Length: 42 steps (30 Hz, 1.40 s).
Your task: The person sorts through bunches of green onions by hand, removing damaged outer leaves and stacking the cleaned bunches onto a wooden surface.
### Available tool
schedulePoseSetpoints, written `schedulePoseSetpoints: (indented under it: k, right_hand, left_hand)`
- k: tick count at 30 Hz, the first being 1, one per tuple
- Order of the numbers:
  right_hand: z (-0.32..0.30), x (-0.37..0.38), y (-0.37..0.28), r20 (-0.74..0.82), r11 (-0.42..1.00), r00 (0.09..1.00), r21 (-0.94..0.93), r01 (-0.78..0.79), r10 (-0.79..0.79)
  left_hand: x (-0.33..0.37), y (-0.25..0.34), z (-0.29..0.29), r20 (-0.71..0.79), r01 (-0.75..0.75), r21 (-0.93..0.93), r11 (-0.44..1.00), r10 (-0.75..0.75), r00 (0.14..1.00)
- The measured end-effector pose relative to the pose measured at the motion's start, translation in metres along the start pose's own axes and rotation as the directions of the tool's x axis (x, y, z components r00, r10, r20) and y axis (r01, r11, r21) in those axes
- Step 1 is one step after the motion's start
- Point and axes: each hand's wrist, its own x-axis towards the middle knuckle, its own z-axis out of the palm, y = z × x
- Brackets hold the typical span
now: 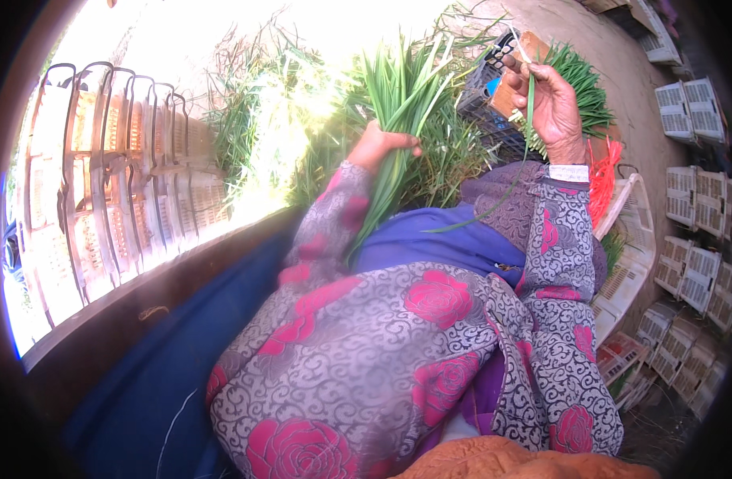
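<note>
My left hand [379,147] is closed around a bunch of long green chives [402,84]. The leaves fan out above the fist and trail below it toward my lap. Up to the right, my right hand [559,112] pinches a single chive stalk [530,108] between thumb and fingers. Its pale end points up and its thin leaf hangs down across my sleeve. Behind that hand lies a neat heap of chives [585,89], cut ends toward me, by a wooden board [534,46] on a black plastic crate [476,102].
Loose green leaves [262,120] pile up in front of me, partly washed out by glare. Pale crates with dark wire handles [126,168] stand on the left. Red strands [604,180] hang near a white crate [633,231] on my right. Several crates [693,195] line the far right.
</note>
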Motion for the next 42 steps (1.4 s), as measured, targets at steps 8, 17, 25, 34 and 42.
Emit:
schedulePoseSetpoints:
  k: [8, 17, 25, 34, 42]
  right_hand:
    - [0.042, 0.044, 0.061, -0.109, 0.586, 0.971, -0.809, 0.037, -0.212]
    - [0.009, 0.073, 0.089, -0.078, 0.334, 0.962, -0.942, 0.014, -0.26]
    - [0.021, 0.061, 0.086, -0.108, 0.206, 0.964, -0.977, -0.058, -0.242]
    - [-0.022, 0.047, 0.013, -0.387, 0.687, 0.784, -0.723, 0.068, -0.485]
    - [-0.013, 0.003, -0.02, -0.24, 0.821, 0.94, -0.567, 0.067, -0.243]
  left_hand:
    - [0.0, 0.0, 0.019, 0.064, -0.015, 0.146, 0.989, 0.006, 0.998]
    - [-0.004, 0.001, 0.02, 0.086, -0.062, 0.198, 0.978, 0.046, 0.995]
    - [-0.003, -0.005, 0.028, 0.127, -0.032, 0.225, 0.974, 0.003, 0.992]
    - [0.0, -0.01, 0.018, 0.165, -0.056, 0.27, 0.961, 0.011, 0.986]
    - [0.0, -0.009, 0.016, 0.058, 0.014, 0.18, 0.984, -0.025, 0.998]
